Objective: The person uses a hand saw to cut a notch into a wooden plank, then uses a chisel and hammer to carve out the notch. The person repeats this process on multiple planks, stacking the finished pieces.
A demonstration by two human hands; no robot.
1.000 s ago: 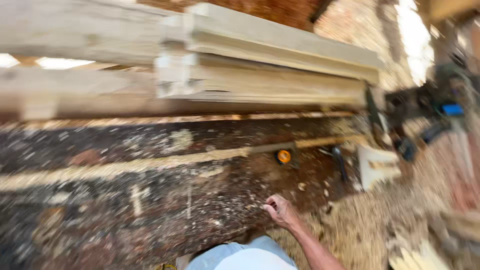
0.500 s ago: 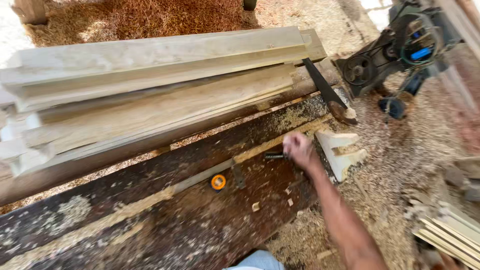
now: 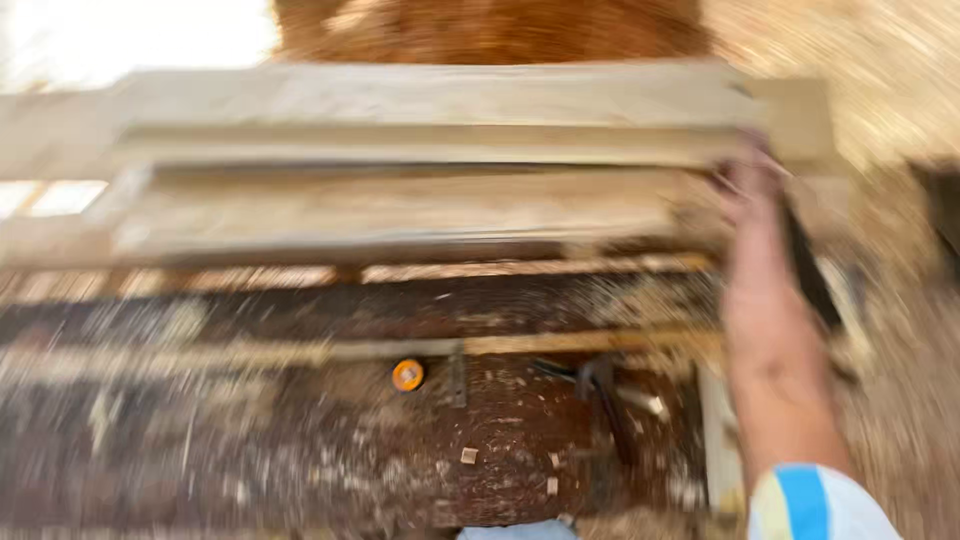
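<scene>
The picture is blurred by motion. My right hand (image 3: pixel 752 192) reaches forward to the right end of a stack of long pale wooden planks (image 3: pixel 400 200) lying across the far side of a dark, worn workbench (image 3: pixel 250 440). The fingers rest on or around the plank ends; the blur hides whether they grip. A dark flat object (image 3: pixel 808 265) shows just right of my wrist. My left hand is out of view.
A small orange round object (image 3: pixel 407 375) and a dark tool (image 3: pixel 595 385) lie on the bench below a thin pale wooden strip (image 3: pixel 300 352). Wood chips litter the bench. A pale wood piece (image 3: pixel 715 430) stands by my forearm. Sawdust covers the ground (image 3: pixel 900 100) at right.
My right hand has gone from the bench surface up and forward to the right end of the plank stack. The camera has swung, so the planks now lie level across the view.
</scene>
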